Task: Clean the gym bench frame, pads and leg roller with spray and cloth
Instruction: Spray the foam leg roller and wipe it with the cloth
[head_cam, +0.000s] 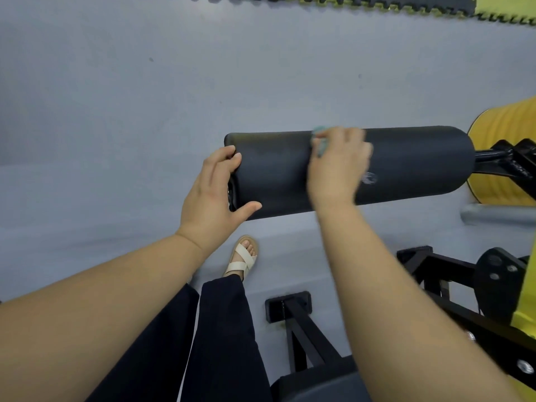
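L grip [211, 195] clasps the free left end of the leg roller [278, 172]: fingers over the top edge, thumb along the near side, palm vs. the end cap. R grip [336, 166] sits on the roller approx. mid-length, fingers bent over a teal cloth [320, 142] & pressing it to the padding. It's motion-blurred, so exact finger lay is unclear.

Grey floor [145, 97] fills most of the view, w/ open room beyond & left of the roller, up to a black/yellow interlocking mat edge [348, 2] at top. Roller lies horizontal above the floor. Its right end joins a black arm [493, 158] in front of a yellow ribbed pad [504, 126], cut off at right.

Black bench frame [307, 323] crowds the lower right w/ a foot plate on the floor, struts & a bolted bracket, partly hidden by the R forearm. Dark pad [319, 384] at bottom is cut off. Sandalled foot [242, 258] stands on the floor just below the roller's left end, btwn the forearms.

Cloth is mostly hidden under the R grip; only a bit shows by the fingers.
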Demonstrator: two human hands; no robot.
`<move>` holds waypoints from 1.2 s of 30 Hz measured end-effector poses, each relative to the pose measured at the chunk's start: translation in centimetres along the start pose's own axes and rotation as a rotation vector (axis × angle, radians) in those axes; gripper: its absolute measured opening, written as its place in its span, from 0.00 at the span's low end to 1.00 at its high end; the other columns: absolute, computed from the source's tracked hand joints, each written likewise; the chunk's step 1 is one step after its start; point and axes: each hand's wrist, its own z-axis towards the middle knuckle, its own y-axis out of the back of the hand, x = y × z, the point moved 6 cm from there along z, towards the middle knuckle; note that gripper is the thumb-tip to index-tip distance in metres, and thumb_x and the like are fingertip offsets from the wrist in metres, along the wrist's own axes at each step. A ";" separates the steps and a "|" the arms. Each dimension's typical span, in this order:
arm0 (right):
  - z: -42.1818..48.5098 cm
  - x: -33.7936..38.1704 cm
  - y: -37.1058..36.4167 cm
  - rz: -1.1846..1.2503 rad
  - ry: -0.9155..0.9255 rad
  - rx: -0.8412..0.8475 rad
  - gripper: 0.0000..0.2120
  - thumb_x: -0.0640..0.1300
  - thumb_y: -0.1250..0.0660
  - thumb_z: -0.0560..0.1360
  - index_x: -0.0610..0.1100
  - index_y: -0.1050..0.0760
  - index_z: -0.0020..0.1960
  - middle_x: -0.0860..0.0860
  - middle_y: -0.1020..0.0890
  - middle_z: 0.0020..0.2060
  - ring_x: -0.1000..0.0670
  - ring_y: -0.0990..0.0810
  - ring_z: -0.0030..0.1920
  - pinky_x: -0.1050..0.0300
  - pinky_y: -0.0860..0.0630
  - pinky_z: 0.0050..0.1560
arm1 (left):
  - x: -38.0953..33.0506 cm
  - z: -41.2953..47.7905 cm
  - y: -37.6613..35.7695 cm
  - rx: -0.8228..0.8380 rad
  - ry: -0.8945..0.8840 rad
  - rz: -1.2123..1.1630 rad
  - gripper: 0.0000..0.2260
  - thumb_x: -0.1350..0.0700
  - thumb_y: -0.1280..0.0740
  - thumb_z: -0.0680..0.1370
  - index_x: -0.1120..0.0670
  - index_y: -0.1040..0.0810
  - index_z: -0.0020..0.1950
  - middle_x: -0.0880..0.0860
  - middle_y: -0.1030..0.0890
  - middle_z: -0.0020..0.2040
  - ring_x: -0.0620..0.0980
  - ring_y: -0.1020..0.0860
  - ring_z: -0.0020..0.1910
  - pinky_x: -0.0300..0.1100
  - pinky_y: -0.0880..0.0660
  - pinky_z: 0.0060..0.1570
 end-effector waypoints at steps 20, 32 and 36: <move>-1.8 5.0 -0.5 0.124 0.198 -0.012 0.06 0.44 0.34 0.73 0.44 0.21 0.47 0.41 0.23 0.48 0.38 0.26 0.44 0.50 0.35 0.41 | 0.0 -1.9 -0.4 -0.051 -0.134 0.093 0.20 0.50 0.41 0.75 0.53 0.36 0.66 0.50 0.38 0.69 0.50 0.31 0.63 0.41 0.27 0.54; 4.4 -4.3 0.8 0.051 0.255 -0.006 0.11 0.45 0.38 0.77 0.41 0.21 0.52 0.38 0.24 0.53 0.34 0.27 0.52 0.45 0.30 0.52 | -0.5 -1.7 1.3 0.011 -0.177 0.183 0.16 0.54 0.40 0.75 0.58 0.25 0.60 0.55 0.25 0.63 0.55 0.25 0.54 0.40 0.32 0.55; 4.5 -4.0 1.0 -0.002 0.046 -0.015 0.12 0.46 0.40 0.79 0.43 0.23 0.57 0.41 0.26 0.57 0.38 0.30 0.56 0.51 0.35 0.55 | -0.9 2.2 2.8 0.043 0.072 0.046 0.21 0.49 0.30 0.71 0.56 0.27 0.60 0.53 0.28 0.63 0.56 0.29 0.62 0.37 0.38 0.60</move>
